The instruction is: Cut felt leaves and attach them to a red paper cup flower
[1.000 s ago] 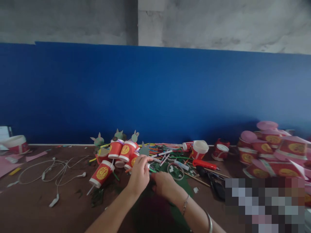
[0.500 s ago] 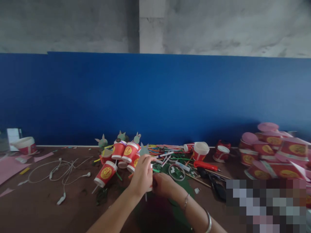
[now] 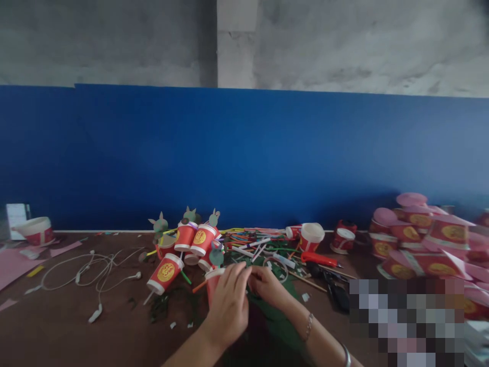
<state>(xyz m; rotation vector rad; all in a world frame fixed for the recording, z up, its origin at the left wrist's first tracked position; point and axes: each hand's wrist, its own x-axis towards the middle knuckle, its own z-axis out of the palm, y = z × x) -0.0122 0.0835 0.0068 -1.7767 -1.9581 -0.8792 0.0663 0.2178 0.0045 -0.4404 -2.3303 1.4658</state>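
A red paper cup (image 3: 213,279) with a white rim stands before me, mostly covered by my left hand (image 3: 231,298), which is curled round its right side. A grey-green long-eared paper head (image 3: 217,256) rises at its rim, and an orange pipe cleaner (image 3: 199,287) sticks out to the left. My right hand (image 3: 265,286) is closed in a pinch, its fingertips close to those of my left hand; whatever they pinch is hidden. Just behind and left are similar red cups (image 3: 186,235) with yellow emblems, paper heads and straws, one tilted cup (image 3: 165,273) among them.
Coloured pipe cleaners (image 3: 248,237) lie along the blue panel (image 3: 244,153). At right are a white-rimmed cup (image 3: 312,235), a red glue gun (image 3: 321,260), black scissors (image 3: 338,295) and stacked red cups with pink paper (image 3: 420,239). White earphones (image 3: 100,308) and pink paper (image 3: 15,265) lie left.
My left hand has shifted slightly right and down, and the cup's rim and paper head show more clearly to its left. My right fingertips have risen and come closer to my left ones.
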